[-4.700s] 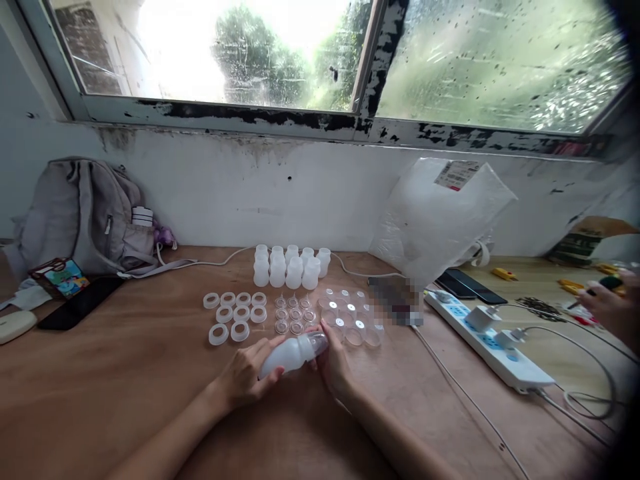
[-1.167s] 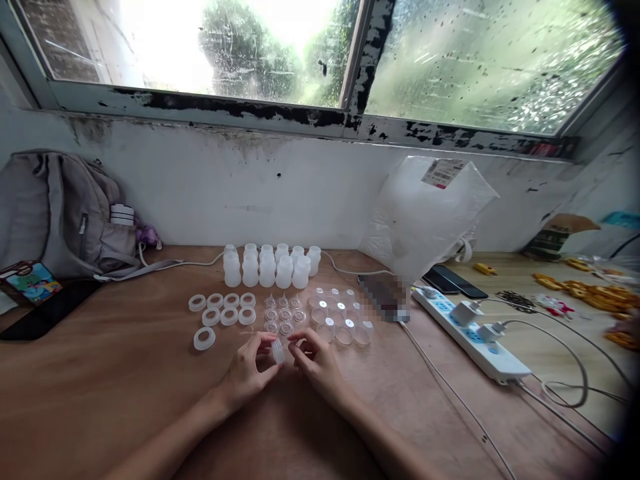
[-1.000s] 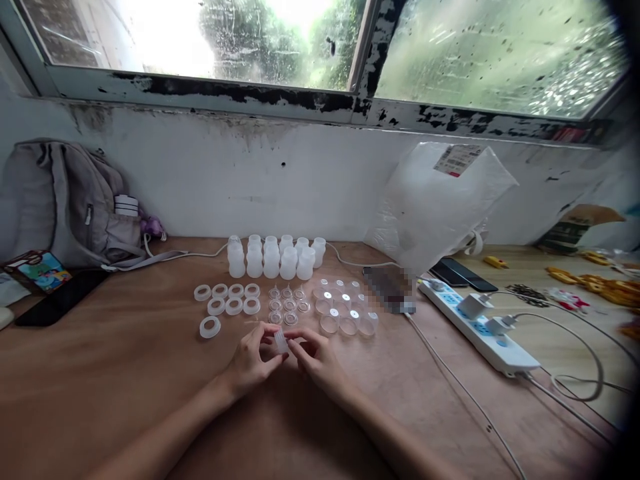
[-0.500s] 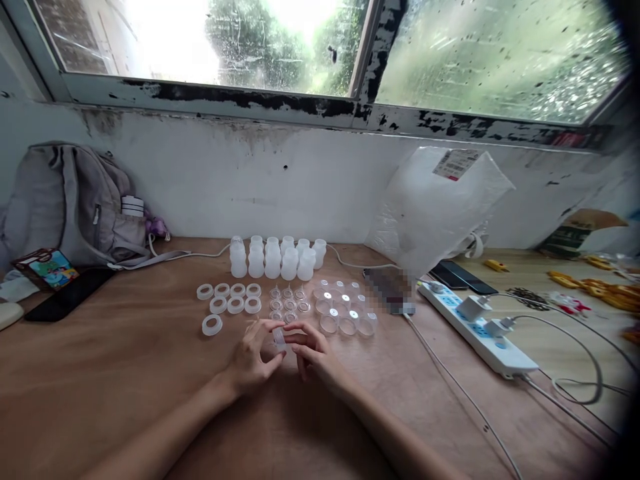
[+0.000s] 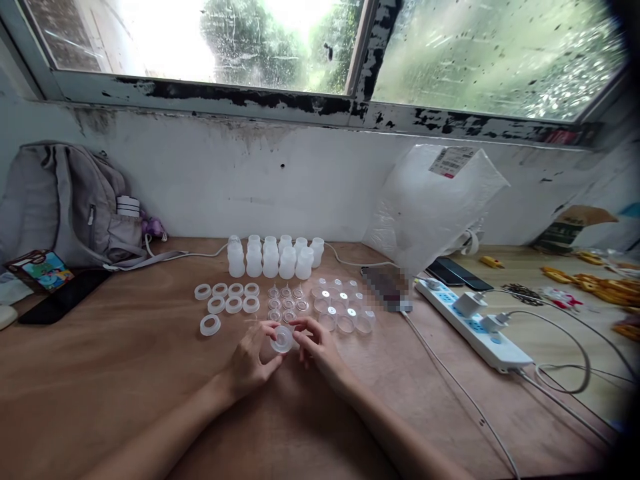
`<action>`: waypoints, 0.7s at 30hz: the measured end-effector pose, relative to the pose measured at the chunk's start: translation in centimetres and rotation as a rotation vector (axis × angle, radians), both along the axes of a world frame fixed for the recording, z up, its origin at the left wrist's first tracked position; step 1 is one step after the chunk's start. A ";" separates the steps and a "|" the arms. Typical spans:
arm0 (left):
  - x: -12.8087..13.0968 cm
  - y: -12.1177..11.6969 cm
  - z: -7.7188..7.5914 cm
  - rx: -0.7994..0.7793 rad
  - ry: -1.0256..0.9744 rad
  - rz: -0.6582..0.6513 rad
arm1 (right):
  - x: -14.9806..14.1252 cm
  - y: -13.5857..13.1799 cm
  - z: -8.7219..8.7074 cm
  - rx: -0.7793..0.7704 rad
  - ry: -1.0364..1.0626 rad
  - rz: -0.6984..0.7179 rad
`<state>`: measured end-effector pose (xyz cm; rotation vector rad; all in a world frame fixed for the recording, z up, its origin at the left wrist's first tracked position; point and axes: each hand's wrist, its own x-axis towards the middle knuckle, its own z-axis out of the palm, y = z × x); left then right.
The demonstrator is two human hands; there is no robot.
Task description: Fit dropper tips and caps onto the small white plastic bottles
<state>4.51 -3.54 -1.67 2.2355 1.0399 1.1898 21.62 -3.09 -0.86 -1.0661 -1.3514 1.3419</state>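
Note:
My left hand and my right hand meet over the wooden table, both pinching a small white plastic ring with a clear part in it. Its round face is turned towards me. Just beyond my fingers lie rows of white rings, small clear nipple pieces and clear caps. Several small white bottles stand behind them.
A grey backpack leans on the wall at far left, with a black phone in front. A plastic bag, two phones and a white power strip with cables lie at right. Yellow parts lie far right.
The bottle I held earlier now stands with the others. One ring has left its row and is in my hands. In the last half second I have turned it face-on.

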 end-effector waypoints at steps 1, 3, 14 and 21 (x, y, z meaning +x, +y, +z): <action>0.0 0.0 0.0 0.015 0.013 -0.013 | 0.0 0.1 -0.2 -0.041 0.010 0.061; -0.1 -0.1 -0.1 0.041 0.035 -0.035 | -0.1 0.3 -0.5 -0.100 0.024 0.170; 0.1 -0.8 1.0 -0.067 0.102 0.109 | -0.8 -0.1 -0.7 0.019 -0.024 0.162; 0.3 -0.8 1.2 -0.248 0.099 0.132 | -1.2 -0.5 -0.9 0.087 -0.142 0.133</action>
